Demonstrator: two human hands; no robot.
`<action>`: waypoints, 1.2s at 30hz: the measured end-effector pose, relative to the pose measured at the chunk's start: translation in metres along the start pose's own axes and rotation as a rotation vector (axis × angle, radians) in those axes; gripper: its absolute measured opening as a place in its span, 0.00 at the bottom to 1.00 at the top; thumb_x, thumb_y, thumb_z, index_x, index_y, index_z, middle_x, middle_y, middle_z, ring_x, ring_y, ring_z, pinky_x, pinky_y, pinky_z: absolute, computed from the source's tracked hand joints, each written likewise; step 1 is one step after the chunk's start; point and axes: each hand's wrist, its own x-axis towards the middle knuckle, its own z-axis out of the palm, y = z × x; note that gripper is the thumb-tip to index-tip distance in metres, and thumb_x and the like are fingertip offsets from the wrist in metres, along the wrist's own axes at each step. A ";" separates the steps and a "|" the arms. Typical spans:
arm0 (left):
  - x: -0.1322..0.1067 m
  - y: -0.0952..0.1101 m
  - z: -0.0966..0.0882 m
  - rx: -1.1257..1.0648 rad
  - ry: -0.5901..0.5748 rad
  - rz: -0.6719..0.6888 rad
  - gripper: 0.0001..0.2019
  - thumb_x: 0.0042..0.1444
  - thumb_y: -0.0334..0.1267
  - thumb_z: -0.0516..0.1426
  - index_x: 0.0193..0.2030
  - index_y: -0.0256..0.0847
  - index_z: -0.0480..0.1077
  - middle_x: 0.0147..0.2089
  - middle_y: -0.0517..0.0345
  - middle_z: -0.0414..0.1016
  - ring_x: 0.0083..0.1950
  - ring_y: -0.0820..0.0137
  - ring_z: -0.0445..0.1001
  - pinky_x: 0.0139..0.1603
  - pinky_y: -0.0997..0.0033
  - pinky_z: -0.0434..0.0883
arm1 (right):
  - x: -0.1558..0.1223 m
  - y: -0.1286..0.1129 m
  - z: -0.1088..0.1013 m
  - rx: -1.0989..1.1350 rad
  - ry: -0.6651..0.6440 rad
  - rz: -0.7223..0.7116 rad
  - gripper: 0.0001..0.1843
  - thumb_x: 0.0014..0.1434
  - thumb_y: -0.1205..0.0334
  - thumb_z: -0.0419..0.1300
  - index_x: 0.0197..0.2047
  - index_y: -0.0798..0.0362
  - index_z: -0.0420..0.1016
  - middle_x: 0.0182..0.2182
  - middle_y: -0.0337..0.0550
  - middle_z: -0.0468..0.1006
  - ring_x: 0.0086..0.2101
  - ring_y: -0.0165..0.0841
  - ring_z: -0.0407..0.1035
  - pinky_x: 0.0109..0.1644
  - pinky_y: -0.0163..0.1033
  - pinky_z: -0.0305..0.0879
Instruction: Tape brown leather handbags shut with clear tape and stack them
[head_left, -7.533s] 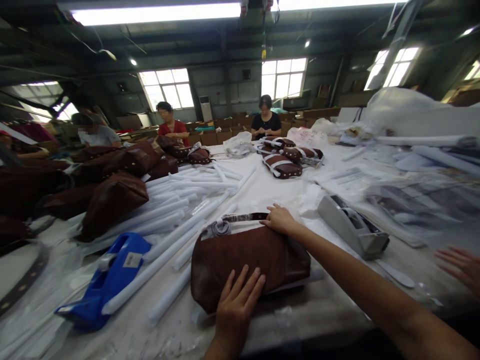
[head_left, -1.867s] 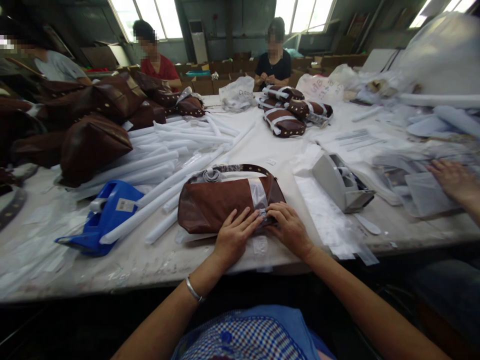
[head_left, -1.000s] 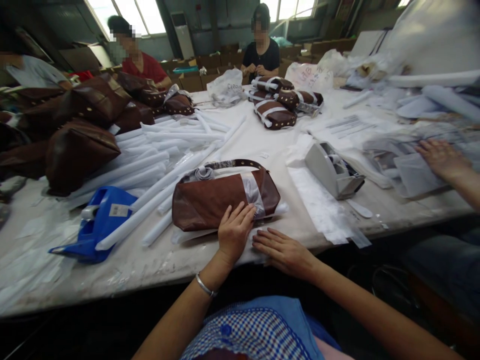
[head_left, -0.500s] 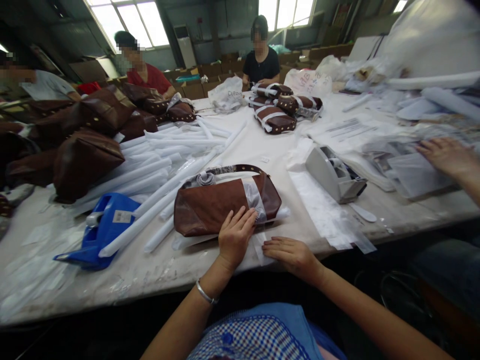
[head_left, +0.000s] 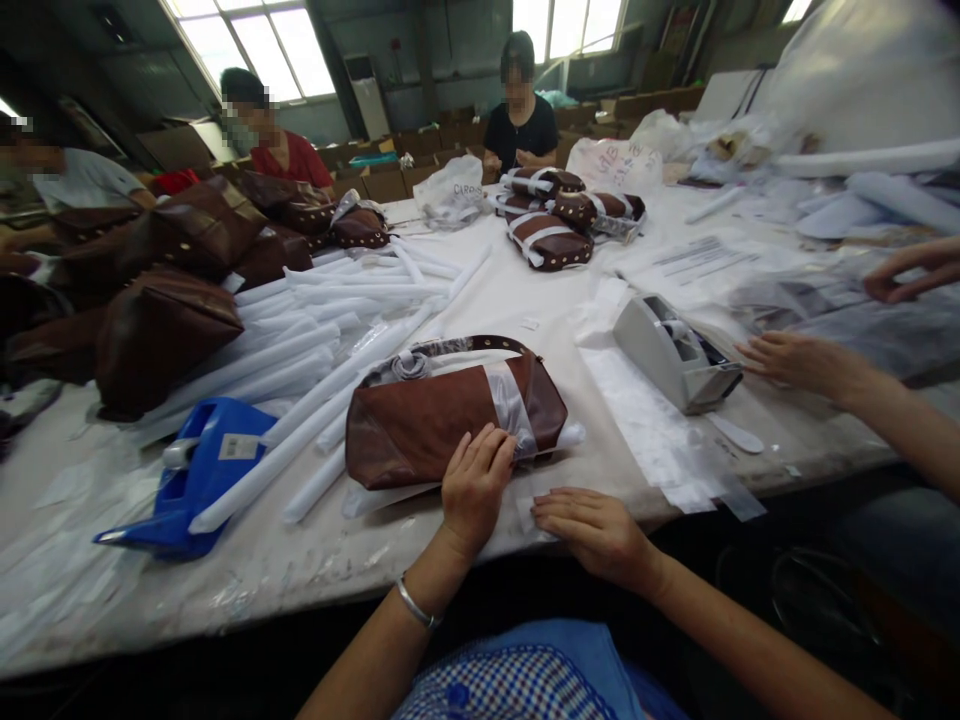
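One brown bag (head_left: 420, 425) lies near the close edge of the table (head_left: 315, 570) in my head view, its studded strap (head_left: 504, 343) curving along the far side. A pale wrapping band (head_left: 510, 400) crosses it toward the right end. My left grip (head_left: 472, 500), a bare hand below a silver bangle (head_left: 416, 603), rests on the bag's near side at the foot of that band, its fingers laid out long and narrowly parted. My right grip (head_left: 600, 530) is low on the table, just beside the bag and apart from it, fingers side by side, their tips by a clear strip (head_left: 527, 512); with the thumb hidden, I cannot tell whether it pinches anything.

To the left I have a blue holder (head_left: 206, 470), white tubes (head_left: 270, 460) and, behind them, a pile of brown bags (head_left: 169, 335). To the right stands a grey dispenser (head_left: 645, 350), with white sheets (head_left: 630, 410) between it and the bag. A co-worker's hands (head_left: 814, 365) are near clear plastic (head_left: 817, 290) at that side. Across the table I see a person in a dark top (head_left: 529, 130) behind stacked banded bags (head_left: 551, 240), and another in red (head_left: 289, 160).
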 end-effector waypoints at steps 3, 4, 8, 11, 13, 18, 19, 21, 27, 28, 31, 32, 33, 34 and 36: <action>-0.001 0.000 0.002 0.007 -0.003 -0.002 0.11 0.64 0.33 0.57 0.52 0.42 0.73 0.53 0.55 0.79 0.58 0.66 0.76 0.65 0.59 0.67 | 0.008 0.002 -0.009 0.059 0.039 0.037 0.19 0.62 0.76 0.58 0.54 0.52 0.74 0.45 0.48 0.83 0.46 0.34 0.77 0.55 0.43 0.75; -0.001 0.000 0.002 0.006 -0.004 0.000 0.11 0.63 0.33 0.58 0.52 0.42 0.72 0.52 0.55 0.79 0.57 0.66 0.76 0.65 0.59 0.67 | 0.013 0.003 -0.012 0.083 0.053 0.047 0.19 0.63 0.76 0.58 0.55 0.51 0.74 0.45 0.47 0.83 0.46 0.34 0.78 0.54 0.42 0.76; -0.003 0.001 0.005 -0.010 0.001 0.006 0.10 0.62 0.32 0.59 0.50 0.43 0.72 0.49 0.57 0.80 0.56 0.66 0.76 0.65 0.58 0.67 | 0.034 0.010 -0.016 0.160 0.129 0.092 0.19 0.63 0.75 0.60 0.54 0.49 0.76 0.42 0.46 0.84 0.43 0.34 0.79 0.47 0.39 0.78; -0.004 0.000 0.006 -0.034 0.006 0.004 0.08 0.62 0.32 0.59 0.48 0.44 0.72 0.46 0.59 0.79 0.54 0.67 0.76 0.65 0.58 0.67 | 0.048 0.016 -0.017 0.161 0.162 0.125 0.18 0.63 0.74 0.60 0.53 0.48 0.78 0.41 0.44 0.84 0.40 0.33 0.79 0.45 0.35 0.78; -0.003 0.000 0.006 -0.044 0.020 0.006 0.07 0.63 0.33 0.59 0.48 0.44 0.72 0.45 0.60 0.79 0.53 0.67 0.76 0.65 0.58 0.67 | 0.056 0.020 -0.019 0.154 0.160 0.171 0.16 0.64 0.72 0.61 0.51 0.47 0.79 0.40 0.43 0.84 0.38 0.32 0.80 0.44 0.33 0.78; -0.001 0.002 0.002 -0.033 0.037 -0.003 0.05 0.65 0.32 0.56 0.45 0.43 0.72 0.43 0.60 0.79 0.51 0.68 0.76 0.64 0.59 0.68 | 0.073 0.030 -0.021 0.121 0.115 0.303 0.12 0.66 0.68 0.59 0.48 0.47 0.81 0.39 0.40 0.84 0.38 0.32 0.79 0.43 0.33 0.77; -0.001 0.002 0.002 -0.031 0.032 -0.006 0.05 0.65 0.31 0.56 0.44 0.43 0.72 0.42 0.60 0.79 0.50 0.69 0.77 0.64 0.59 0.68 | 0.076 0.033 -0.020 0.097 0.116 0.311 0.11 0.66 0.67 0.59 0.47 0.47 0.81 0.39 0.40 0.84 0.38 0.32 0.79 0.43 0.34 0.77; -0.001 0.003 0.002 -0.026 0.027 -0.011 0.05 0.65 0.31 0.56 0.43 0.42 0.72 0.41 0.60 0.79 0.50 0.69 0.77 0.64 0.59 0.69 | 0.081 0.037 -0.018 0.040 0.116 0.314 0.10 0.66 0.66 0.60 0.47 0.47 0.81 0.39 0.40 0.84 0.38 0.33 0.79 0.44 0.36 0.77; -0.001 0.002 0.004 -0.011 0.050 -0.029 0.04 0.64 0.31 0.57 0.43 0.42 0.71 0.42 0.58 0.79 0.48 0.69 0.77 0.62 0.59 0.71 | 0.083 0.054 -0.008 -0.069 0.100 0.253 0.09 0.66 0.64 0.60 0.47 0.48 0.79 0.40 0.42 0.84 0.38 0.34 0.79 0.44 0.38 0.76; -0.001 0.002 0.004 -0.012 0.046 -0.028 0.04 0.63 0.31 0.57 0.43 0.42 0.71 0.42 0.58 0.79 0.48 0.68 0.77 0.63 0.59 0.71 | 0.083 0.057 -0.006 -0.070 0.097 0.247 0.09 0.67 0.64 0.60 0.47 0.48 0.79 0.40 0.42 0.84 0.38 0.34 0.78 0.44 0.38 0.76; -0.001 0.000 0.001 -0.030 0.025 -0.018 0.06 0.63 0.31 0.57 0.46 0.41 0.71 0.43 0.56 0.79 0.49 0.68 0.77 0.63 0.60 0.72 | 0.083 0.064 -0.001 -0.067 0.087 0.246 0.09 0.68 0.62 0.58 0.48 0.47 0.79 0.39 0.43 0.83 0.38 0.35 0.77 0.44 0.39 0.76; -0.002 0.000 0.000 -0.042 0.018 -0.015 0.08 0.63 0.31 0.56 0.47 0.41 0.71 0.44 0.55 0.79 0.50 0.67 0.77 0.63 0.60 0.72 | 0.084 0.066 0.000 -0.065 0.087 0.251 0.09 0.68 0.62 0.58 0.47 0.47 0.79 0.39 0.43 0.83 0.38 0.35 0.77 0.44 0.40 0.76; -0.003 -0.001 -0.001 -0.056 0.014 -0.014 0.09 0.63 0.31 0.56 0.49 0.41 0.71 0.46 0.54 0.79 0.51 0.67 0.77 0.63 0.60 0.72 | 0.085 0.067 0.001 -0.064 0.090 0.258 0.10 0.68 0.61 0.57 0.47 0.47 0.79 0.38 0.43 0.82 0.38 0.36 0.77 0.45 0.40 0.76; -0.004 -0.002 -0.002 -0.072 0.009 -0.013 0.11 0.63 0.30 0.55 0.51 0.41 0.71 0.48 0.53 0.79 0.52 0.67 0.77 0.64 0.59 0.72 | 0.086 0.068 0.002 -0.063 0.094 0.266 0.10 0.68 0.60 0.57 0.47 0.47 0.79 0.37 0.43 0.82 0.38 0.36 0.77 0.44 0.41 0.76; -0.006 -0.004 -0.003 -0.107 -0.009 -0.003 0.15 0.64 0.28 0.53 0.56 0.40 0.69 0.51 0.52 0.79 0.55 0.67 0.76 0.65 0.59 0.70 | 0.089 0.068 0.004 -0.069 0.104 0.279 0.10 0.68 0.59 0.57 0.46 0.47 0.79 0.36 0.44 0.81 0.37 0.36 0.76 0.44 0.41 0.76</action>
